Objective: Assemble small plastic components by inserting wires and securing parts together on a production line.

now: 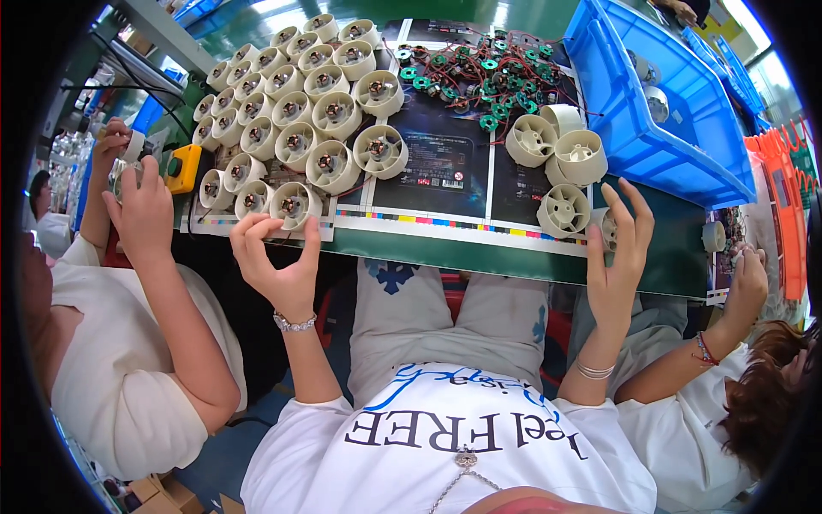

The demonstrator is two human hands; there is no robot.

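At the near edge of the table, my left hand [278,270] has its thumb and fingertips around the lower sides of a white round fan housing [295,204]. A small copper-coloured part sits in that housing's middle. It stands at the front of several similar housings [336,113] packed in rows. My right hand [618,253] curls its thumb and fingers about another white fan housing [609,227], partly hidden behind the fingers. Beside it stand several more housings [564,211] with bare vanes inside.
Green round circuit boards with red wires [488,75] lie heaped at the back middle. A blue crate [655,128] stands on the right, tilted, with some housings inside. Printed dark sheets [441,163] cover the table. A yellow button box [182,169] and co-workers' hands [141,206] are at left.
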